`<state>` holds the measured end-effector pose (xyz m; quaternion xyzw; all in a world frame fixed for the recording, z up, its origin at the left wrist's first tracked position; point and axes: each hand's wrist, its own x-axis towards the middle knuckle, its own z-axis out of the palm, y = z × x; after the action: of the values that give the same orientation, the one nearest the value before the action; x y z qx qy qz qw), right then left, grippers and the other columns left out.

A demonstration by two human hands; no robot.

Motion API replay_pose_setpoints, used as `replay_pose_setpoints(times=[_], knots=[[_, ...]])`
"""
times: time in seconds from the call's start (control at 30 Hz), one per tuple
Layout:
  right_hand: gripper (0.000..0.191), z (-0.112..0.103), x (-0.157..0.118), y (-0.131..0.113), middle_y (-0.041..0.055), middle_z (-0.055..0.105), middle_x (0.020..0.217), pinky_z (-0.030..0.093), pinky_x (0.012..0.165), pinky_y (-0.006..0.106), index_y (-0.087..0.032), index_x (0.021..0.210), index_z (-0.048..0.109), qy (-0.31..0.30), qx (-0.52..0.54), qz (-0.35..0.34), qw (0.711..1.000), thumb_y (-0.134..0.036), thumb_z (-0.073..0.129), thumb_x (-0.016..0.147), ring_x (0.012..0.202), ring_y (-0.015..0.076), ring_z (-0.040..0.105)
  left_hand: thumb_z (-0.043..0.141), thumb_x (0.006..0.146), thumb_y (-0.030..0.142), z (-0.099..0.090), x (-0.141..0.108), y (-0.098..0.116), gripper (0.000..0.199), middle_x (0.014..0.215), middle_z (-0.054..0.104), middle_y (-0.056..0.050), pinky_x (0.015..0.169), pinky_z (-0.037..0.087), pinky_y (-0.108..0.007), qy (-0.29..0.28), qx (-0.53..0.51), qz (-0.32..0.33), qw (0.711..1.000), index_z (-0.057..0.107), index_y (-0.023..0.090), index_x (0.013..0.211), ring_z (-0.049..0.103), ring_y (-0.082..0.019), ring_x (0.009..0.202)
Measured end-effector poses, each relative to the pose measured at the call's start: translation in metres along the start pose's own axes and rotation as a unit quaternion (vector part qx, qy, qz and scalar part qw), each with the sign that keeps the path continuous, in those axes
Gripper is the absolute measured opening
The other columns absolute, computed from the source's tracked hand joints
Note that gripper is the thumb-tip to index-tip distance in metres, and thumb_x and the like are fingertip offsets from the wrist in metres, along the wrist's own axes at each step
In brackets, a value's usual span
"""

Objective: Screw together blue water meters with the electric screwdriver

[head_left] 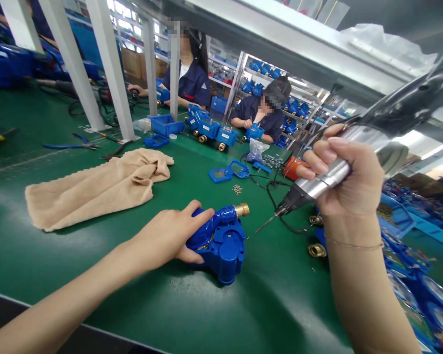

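Note:
A blue water meter [227, 248] with a brass threaded end [242, 210] lies on the green bench. My left hand [177, 231] is wrapped over its left side, thumb and fingers gripping the body. Raised at the right, my right hand [349, 172] is closed around the silver barrel of an electric screwdriver [321, 179]. The thin bit [266, 223] points down and left, apart from the meter and a little to its right. Small brass screws [237, 189] lie in a loose pile beyond the meter.
A beige cloth [99, 187] lies at left, with pliers [72, 145] behind it. Blue lids [221, 174], more meters [210, 129] and a blue tray [166, 125] stand farther back. Several meters [421, 290] crowd the right side. Two co-workers [260, 110] sit opposite, beyond white posts [110, 69].

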<state>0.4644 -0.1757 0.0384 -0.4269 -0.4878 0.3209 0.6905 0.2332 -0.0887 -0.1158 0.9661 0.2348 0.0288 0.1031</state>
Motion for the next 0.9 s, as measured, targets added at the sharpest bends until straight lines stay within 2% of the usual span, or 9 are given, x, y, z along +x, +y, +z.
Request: replay_pose_setpoints(times=[0.07, 0.13, 0.23, 0.43, 0.53, 0.63, 0.77, 0.83, 0.9], knots=[[0.022, 0.034, -0.008, 0.003, -0.0098, 0.039, 0.056, 0.036, 0.043, 0.019, -0.025, 0.086, 0.05, -0.054, 0.008, -0.007, 0.998, -0.017, 0.066, 0.073, 0.043, 0.0055, 0.041, 0.074, 0.069, 0.059, 0.001, 0.0, 0.001, 0.092, 0.132, 0.052, -0.014, 0.067, 0.053, -0.04, 0.003, -0.012, 0.007, 1.0, 0.038, 0.024, 0.146, 0.07, -0.034, 0.082], [0.02, 0.06, -0.015, 0.019, -0.0096, 0.046, 0.055, 0.037, 0.042, 0.019, -0.024, 0.088, 0.049, -0.097, 0.027, -0.004, 0.995, -0.017, 0.065, 0.077, 0.041, 0.0063, 0.042, 0.075, 0.069, 0.059, 0.001, 0.0, -0.001, 0.091, 0.13, 0.053, -0.012, 0.067, 0.052, -0.038, 0.01, -0.025, 0.01, 1.0, 0.039, 0.025, 0.145, 0.07, -0.033, 0.084], [0.024, 0.079, -0.017, 0.048, -0.0097, 0.05, 0.052, 0.04, 0.042, 0.02, -0.022, 0.091, 0.048, -0.142, 0.045, 0.024, 0.988, -0.019, 0.068, 0.078, 0.039, 0.0074, 0.044, 0.076, 0.068, 0.058, 0.0, 0.0, -0.002, 0.088, 0.129, 0.054, -0.011, 0.067, 0.051, -0.034, 0.013, -0.043, 0.008, 0.999, 0.041, 0.027, 0.143, 0.07, -0.031, 0.086], [0.025, 0.09, -0.023, 0.087, -0.0109, 0.051, 0.049, 0.04, 0.042, 0.019, -0.021, 0.09, 0.048, -0.159, 0.017, 0.09, 0.983, -0.016, 0.066, 0.074, 0.037, 0.0077, 0.046, 0.082, 0.062, 0.051, 0.003, 0.001, -0.005, 0.079, 0.121, 0.061, -0.008, 0.072, 0.051, -0.034, 0.021, -0.118, 0.002, 0.993, 0.053, 0.029, 0.133, 0.07, -0.033, 0.093], [0.027, 0.097, -0.035, 0.098, -0.0113, 0.05, 0.049, 0.04, 0.042, 0.019, -0.02, 0.088, 0.048, -0.187, -0.019, 0.146, 0.971, -0.012, 0.064, 0.068, 0.038, 0.0076, 0.046, 0.083, 0.063, 0.045, 0.01, 0.0, -0.01, 0.065, 0.118, 0.067, -0.008, 0.081, 0.052, -0.039, 0.013, -0.176, 0.002, 0.984, 0.063, 0.027, 0.122, 0.067, -0.037, 0.102], [0.029, 0.101, -0.042, 0.103, -0.0113, 0.05, 0.051, 0.04, 0.042, 0.019, -0.02, 0.089, 0.048, -0.219, -0.029, 0.177, 0.959, -0.011, 0.064, 0.066, 0.038, 0.0072, 0.046, 0.085, 0.059, 0.045, 0.019, -0.002, -0.015, 0.06, 0.114, 0.07, -0.007, 0.089, 0.051, -0.04, 0.023, -0.218, -0.003, 0.976, 0.067, 0.025, 0.113, 0.065, -0.037, 0.107], [0.033, 0.102, -0.044, 0.105, -0.0111, 0.05, 0.052, 0.039, 0.041, 0.017, -0.019, 0.097, 0.051, -0.212, -0.043, 0.188, 0.958, -0.01, 0.06, 0.067, 0.038, 0.007, 0.046, 0.085, 0.052, 0.057, 0.028, -0.004, -0.02, 0.058, 0.097, 0.071, -0.002, 0.084, 0.052, -0.035, 0.025, -0.261, -0.008, 0.965, 0.07, 0.026, 0.099, 0.069, -0.031, 0.094], [0.034, 0.102, -0.043, 0.107, -0.0117, 0.049, 0.051, 0.039, 0.04, 0.017, -0.019, 0.1, 0.05, -0.204, -0.053, 0.186, 0.96, -0.01, 0.058, 0.069, 0.037, 0.0067, 0.045, 0.085, 0.05, 0.056, 0.031, -0.002, -0.021, 0.052, 0.086, 0.071, 0.001, 0.079, 0.052, -0.034, 0.014, -0.267, -0.021, 0.963, 0.071, 0.027, 0.092, 0.07, -0.029, 0.084], [0.027, 0.104, -0.044, 0.109, -0.0116, 0.046, 0.05, 0.038, 0.04, 0.017, -0.02, 0.095, 0.049, -0.203, -0.08, 0.175, 0.96, -0.011, 0.057, 0.071, 0.037, 0.0068, 0.044, 0.086, 0.048, 0.05, 0.031, 0.001, -0.02, 0.048, 0.081, 0.07, 0.002, 0.077, 0.052, -0.033, 0.012, -0.265, -0.037, 0.964, 0.071, 0.026, 0.087, 0.069, -0.027, 0.078]])
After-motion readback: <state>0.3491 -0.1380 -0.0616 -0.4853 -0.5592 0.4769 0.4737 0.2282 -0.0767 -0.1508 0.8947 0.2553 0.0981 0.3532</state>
